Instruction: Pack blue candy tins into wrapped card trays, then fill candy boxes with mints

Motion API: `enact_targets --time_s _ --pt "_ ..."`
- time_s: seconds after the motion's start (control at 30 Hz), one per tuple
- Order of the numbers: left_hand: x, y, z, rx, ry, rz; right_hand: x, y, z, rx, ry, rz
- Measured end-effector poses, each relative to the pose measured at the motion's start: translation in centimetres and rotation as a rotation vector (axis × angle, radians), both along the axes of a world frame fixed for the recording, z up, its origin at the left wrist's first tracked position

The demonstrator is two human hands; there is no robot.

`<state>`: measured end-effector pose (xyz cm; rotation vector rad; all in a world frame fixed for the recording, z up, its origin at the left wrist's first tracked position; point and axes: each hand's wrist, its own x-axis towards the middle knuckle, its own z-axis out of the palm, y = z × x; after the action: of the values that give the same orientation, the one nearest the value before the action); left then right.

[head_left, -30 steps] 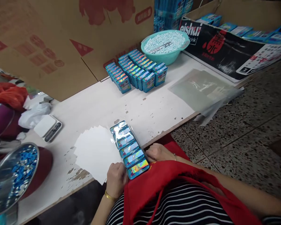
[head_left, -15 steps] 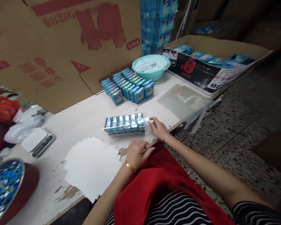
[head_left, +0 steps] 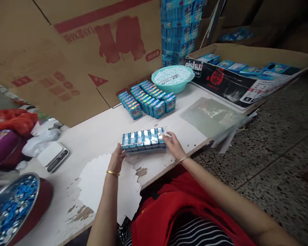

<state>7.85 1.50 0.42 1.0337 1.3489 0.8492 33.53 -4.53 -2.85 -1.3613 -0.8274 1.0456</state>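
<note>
A row of several small blue boxes (head_left: 143,140) lies on the white tabletop in front of me, inside a clear plastic wrapper that glints along its top. My left hand (head_left: 116,159) grips the left end of this wrapped pack, its fingers partly hidden behind the end. At the right end, my right hand (head_left: 174,146) pinches the wrapper with thumb and forefinger. Beneath my left forearm is a spread of white paper sheets (head_left: 92,182) with jagged edges. Beyond the pack stand more rows of small blue boxes (head_left: 146,99).
A turquoise basin (head_left: 173,88) of pale pieces and a carton (head_left: 220,80) of blue packs stand behind. Clear plastic sheets (head_left: 207,116) lie right. Left are a white scale (head_left: 51,153) and a red bowl (head_left: 45,191) of blue and silver pieces. A large cardboard box (head_left: 77,61) stands behind.
My left hand has moved from the table's front edge to the left end of the pack. My right hand has closed in on the right end. The view has shifted slightly.
</note>
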Motion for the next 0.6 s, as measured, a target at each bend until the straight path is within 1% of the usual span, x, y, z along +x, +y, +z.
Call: enact_targets --time_s 0.1,0.23,0.4,0.5,0.6 --pt "-0.6 -0.2 -0.2 -0.004 -0.001 -0.104 0.4 -0.3 0.2 -0.04 -0.061 0.084" --pt "-1.4 0.3 0.3 -0.008 0.01 -0.226 0.9 -0.6 0.1 -0.042 -0.078 0.109" --pt "-0.9 0.6 1.3 0.023 0.199 -0.293 1.1 -0.5 -1.0 -0.036 -0.008 0.078" --pt "-0.8 0.7 1.4 0.037 0.199 -0.33 1.1 -0.4 -1.4 -0.028 0.005 0.068" --pt "-0.9 1.0 1.2 0.049 0.186 -0.333 1.5 -0.3 -1.3 -0.03 -0.008 0.072"
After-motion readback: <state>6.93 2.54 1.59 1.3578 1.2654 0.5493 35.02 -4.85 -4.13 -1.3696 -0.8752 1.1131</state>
